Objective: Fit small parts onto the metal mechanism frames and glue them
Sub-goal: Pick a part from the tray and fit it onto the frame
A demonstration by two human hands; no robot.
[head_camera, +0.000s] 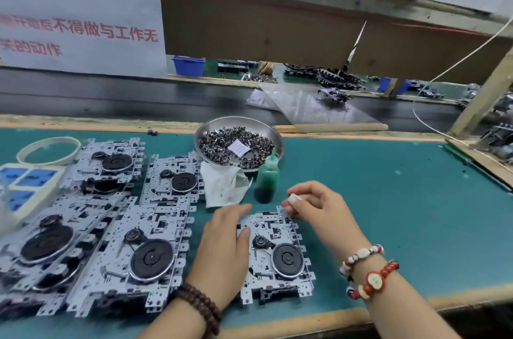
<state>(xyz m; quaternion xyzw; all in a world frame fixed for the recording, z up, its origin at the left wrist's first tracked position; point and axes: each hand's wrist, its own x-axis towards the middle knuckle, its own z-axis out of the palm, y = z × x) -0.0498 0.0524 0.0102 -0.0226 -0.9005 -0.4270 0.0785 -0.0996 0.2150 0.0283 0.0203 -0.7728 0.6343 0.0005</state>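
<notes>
**Frame under both hands at lower centre, right hand at its far corner**

Frame (277,252) in work lies flat on the green counter (388,200) at lower centre of the picture, its long axis running away from the person, slightly tilted to the right. Left hand (224,250) rests on the frame's left edge, fingers fairly straight, thumb pressing the plate. Right hand (316,205) sits at the frame's upper right corner, fingers curled and pinching something small and pale; what it is cannot be told. The right hand is nearer to the fitting point, judged to be along the top edge.

Glue bottle (267,177), green, stands upright just beyond the frame's top edge, between the hands and the metal dish (238,144) of small parts. A reach from the right hand to the dish passes close to the bottle, so there is a risk of knocking it. A stained cloth (224,186) lies to the left of the bottle. Other frames (133,252) lie in rows at lower left, just beside the left hand.
</notes>
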